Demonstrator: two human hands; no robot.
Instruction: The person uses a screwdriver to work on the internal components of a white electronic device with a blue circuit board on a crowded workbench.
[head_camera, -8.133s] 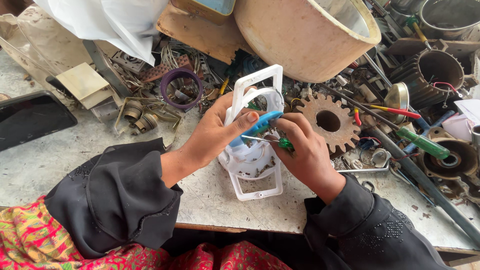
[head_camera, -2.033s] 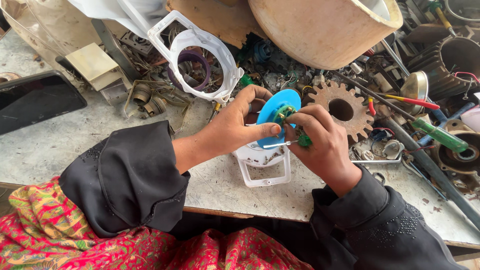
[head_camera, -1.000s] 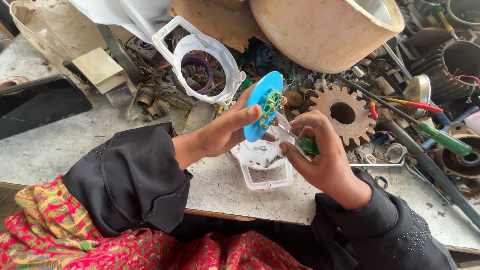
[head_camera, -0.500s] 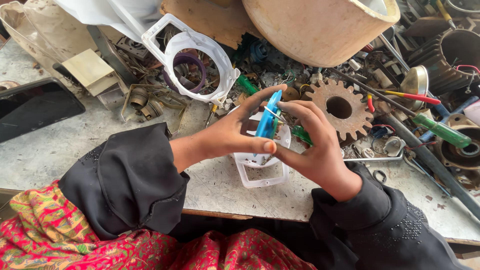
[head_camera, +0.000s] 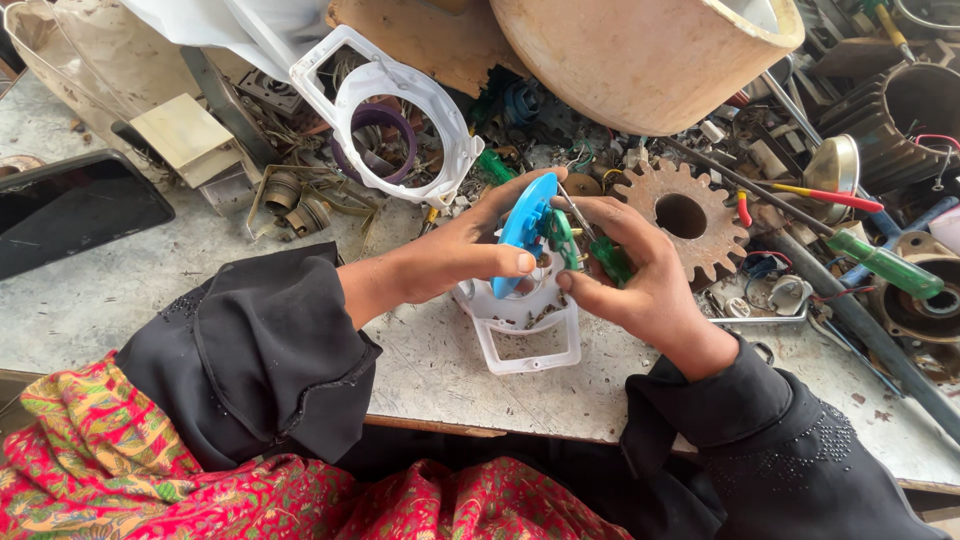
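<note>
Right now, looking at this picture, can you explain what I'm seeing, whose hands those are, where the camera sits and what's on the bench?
There is no machine here, only a person at a workbench. The one camera is worn on their head and looks down, so the two hands in black sleeves are their own. The left hand holds a blue plastic disc on edge, with a small green circuit board against it. The right hand holds a green-handled screwdriver at that board. Under the hands lies a white plastic housing on the grey bench. A second white frame lies further back. Around them are a rusty gear wheel, another green screwdriver, a dark phone and assorted scrap parts.
</note>
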